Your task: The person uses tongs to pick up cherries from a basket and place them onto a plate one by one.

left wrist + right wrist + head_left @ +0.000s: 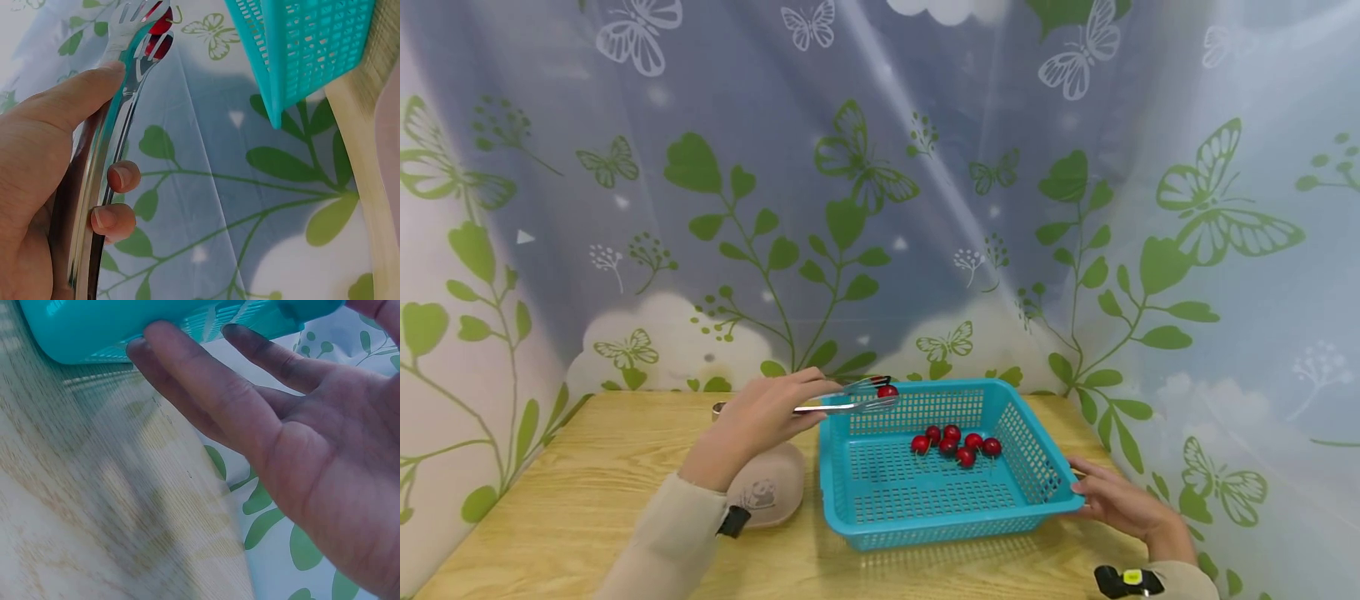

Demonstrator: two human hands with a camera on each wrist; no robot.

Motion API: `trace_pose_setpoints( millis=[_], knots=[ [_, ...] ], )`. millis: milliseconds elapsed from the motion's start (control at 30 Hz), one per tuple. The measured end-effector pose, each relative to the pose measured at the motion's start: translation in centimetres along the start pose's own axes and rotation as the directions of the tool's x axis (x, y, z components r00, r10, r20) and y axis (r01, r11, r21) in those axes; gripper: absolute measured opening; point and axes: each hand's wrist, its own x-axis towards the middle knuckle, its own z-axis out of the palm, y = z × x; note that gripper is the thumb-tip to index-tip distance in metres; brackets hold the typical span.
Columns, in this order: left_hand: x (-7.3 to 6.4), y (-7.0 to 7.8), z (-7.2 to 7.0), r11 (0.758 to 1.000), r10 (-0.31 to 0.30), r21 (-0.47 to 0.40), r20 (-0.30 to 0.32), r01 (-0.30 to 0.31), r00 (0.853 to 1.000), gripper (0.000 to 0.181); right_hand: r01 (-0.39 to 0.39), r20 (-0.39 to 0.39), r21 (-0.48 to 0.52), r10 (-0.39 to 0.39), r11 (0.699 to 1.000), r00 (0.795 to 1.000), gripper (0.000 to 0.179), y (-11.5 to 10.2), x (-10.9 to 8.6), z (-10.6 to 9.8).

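My left hand (pixel 763 415) grips metal tongs (pixel 838 408) above the basket's far left corner. Between the tong tips sits a red cherry (pixel 887 391), seen partly behind the prongs in the left wrist view (pixel 161 24). A blue plastic basket (pixel 955 525) with slotted walls holds several cherries (pixel 948 447) with stems, grouped toward its far right part. My right hand (pixel 1120 504) holds the basket's right front corner, thumb on the rim. In the right wrist view its fingers (pixel 212 384) lie against the basket's side from below.
A pale plate (pixel 784 483) with a panda print lies left of the basket, partly hidden by my left forearm. A small round object (pixel 718 408) peeks out behind my left wrist. The wooden table (pixel 550 517) meets a patterned curtain (pixel 775 275) at the back and right.
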Motion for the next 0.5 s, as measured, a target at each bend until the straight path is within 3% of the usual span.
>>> trace_pose_setpoints(
  millis=[300,500],
  knots=[
    [-2.2,-0.1,-0.9,0.999,0.008,0.046,-0.073,-0.005,0.997,0.04,-0.008,0.019,0.008,0.008,1.0,1.0,0.057,-0.1,0.0,-0.1],
    [-3.4,-0.3,-1.9,0.998,-0.041,0.041,-0.067,0.044,0.997,0.041,-0.009,0.024,0.019,0.009,1.0,1.0,0.057,0.0,0.0,-0.1]
  ],
)
